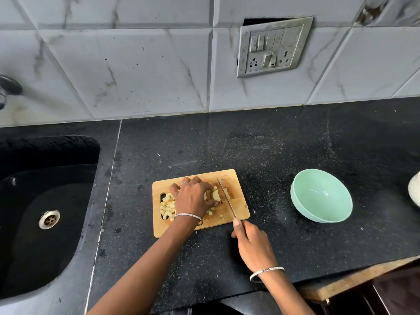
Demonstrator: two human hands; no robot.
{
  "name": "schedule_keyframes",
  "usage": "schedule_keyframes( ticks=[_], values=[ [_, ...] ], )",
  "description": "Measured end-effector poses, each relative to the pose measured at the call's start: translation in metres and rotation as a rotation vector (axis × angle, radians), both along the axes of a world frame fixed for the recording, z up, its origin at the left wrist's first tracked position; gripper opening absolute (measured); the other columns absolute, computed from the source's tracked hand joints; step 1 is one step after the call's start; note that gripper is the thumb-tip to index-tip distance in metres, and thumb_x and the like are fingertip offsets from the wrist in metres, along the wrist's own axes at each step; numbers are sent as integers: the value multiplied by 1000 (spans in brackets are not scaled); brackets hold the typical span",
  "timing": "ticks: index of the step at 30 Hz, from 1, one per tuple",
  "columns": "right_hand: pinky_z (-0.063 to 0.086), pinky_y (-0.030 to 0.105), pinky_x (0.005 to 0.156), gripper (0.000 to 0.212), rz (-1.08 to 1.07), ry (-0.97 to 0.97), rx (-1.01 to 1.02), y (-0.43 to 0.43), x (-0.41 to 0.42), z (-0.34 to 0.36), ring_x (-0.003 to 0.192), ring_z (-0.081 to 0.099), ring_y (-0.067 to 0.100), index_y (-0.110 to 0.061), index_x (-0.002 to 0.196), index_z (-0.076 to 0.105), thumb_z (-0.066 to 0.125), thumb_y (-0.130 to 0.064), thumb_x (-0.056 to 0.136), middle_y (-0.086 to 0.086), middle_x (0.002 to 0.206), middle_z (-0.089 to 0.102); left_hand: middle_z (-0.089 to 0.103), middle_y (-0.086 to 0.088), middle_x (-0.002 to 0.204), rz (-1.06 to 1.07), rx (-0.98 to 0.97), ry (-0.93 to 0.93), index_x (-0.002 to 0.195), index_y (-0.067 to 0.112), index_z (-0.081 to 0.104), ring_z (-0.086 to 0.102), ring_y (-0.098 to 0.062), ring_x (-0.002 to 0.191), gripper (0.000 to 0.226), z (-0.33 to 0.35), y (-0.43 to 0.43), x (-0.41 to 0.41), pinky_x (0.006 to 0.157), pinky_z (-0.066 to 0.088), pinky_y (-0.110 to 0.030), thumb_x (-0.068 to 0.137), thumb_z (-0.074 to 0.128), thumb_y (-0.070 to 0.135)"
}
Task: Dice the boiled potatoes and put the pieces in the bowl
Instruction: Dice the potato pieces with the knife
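A wooden cutting board (236,178) lies on the black counter. On it my left hand (193,196) grips a boiled potato piece (214,194), fingers curled over it. My right hand (252,244) holds a knife (226,197) by its handle, the blade standing on the board just right of the potato. A pile of diced potato (167,205) sits at the board's left end, and a few loose cubes lie near the front edge. A mint-green bowl (321,195) stands to the right of the board with nothing in it.
A black sink (45,212) with a metal drain takes up the left side. A white vessel (414,192) shows at the right edge. The tiled wall with a switch panel (272,46) is behind. The counter's front edge runs at lower right.
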State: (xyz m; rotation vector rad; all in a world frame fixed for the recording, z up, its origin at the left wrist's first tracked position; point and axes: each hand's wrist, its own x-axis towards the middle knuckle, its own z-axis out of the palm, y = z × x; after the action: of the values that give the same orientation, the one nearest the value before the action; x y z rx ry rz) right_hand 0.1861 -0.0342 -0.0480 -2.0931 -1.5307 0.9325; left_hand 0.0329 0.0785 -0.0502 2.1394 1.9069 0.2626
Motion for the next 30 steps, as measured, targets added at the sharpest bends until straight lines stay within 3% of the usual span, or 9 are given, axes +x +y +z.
schedule_keyframes(
  ticks=[7, 12, 16, 23, 26, 30],
  values=[
    [45, 40, 75, 50, 55, -58, -61, -1, -10, 1, 90, 63, 31, -17, 88, 59, 24, -49, 103, -1, 80, 63, 60, 14, 107, 9, 21, 30, 109, 42, 66, 46, -17, 107, 42, 0, -2, 1, 84, 26, -43, 71, 74, 56],
    [44, 41, 72, 43, 46, -110, -58, -1, -18, -2, 95, 62, 37, -20, 99, 54, 21, -48, 103, 11, 94, 66, 59, 14, 110, 14, 1, 9, 111, 41, 67, 44, -17, 110, 41, 1, -2, 2, 87, 25, -44, 72, 74, 54],
    [44, 41, 75, 45, 66, -68, -63, 8, -17, -1, 98, 61, 37, -18, 99, 57, 23, -46, 104, 11, 99, 67, 59, 15, 111, 19, -12, 10, 112, 41, 67, 44, -16, 111, 42, 0, -1, 2, 88, 26, -44, 73, 74, 54],
    [46, 39, 79, 43, 48, -16, -43, 6, -12, -2, 89, 62, 30, -22, 79, 52, 25, -44, 104, 8, 91, 67, 58, 15, 111, 5, -4, 17, 113, 42, 66, 43, -16, 111, 41, -1, -1, 0, 89, 28, -45, 74, 72, 55],
    [46, 40, 79, 49, 55, -18, -49, 8, -9, 2, 85, 61, 27, -16, 81, 58, 26, -44, 104, 4, 84, 65, 58, 14, 111, 2, -9, 15, 112, 41, 67, 43, -16, 110, 41, -1, 0, 1, 90, 30, -45, 74, 72, 55],
    [47, 40, 81, 50, 69, -45, -55, 8, -11, 2, 90, 61, 29, -15, 88, 60, 25, -46, 104, 7, 91, 67, 58, 13, 114, 13, 6, 15, 114, 40, 66, 43, -16, 113, 41, 0, -3, 2, 90, 27, -45, 76, 71, 53]
  ],
)
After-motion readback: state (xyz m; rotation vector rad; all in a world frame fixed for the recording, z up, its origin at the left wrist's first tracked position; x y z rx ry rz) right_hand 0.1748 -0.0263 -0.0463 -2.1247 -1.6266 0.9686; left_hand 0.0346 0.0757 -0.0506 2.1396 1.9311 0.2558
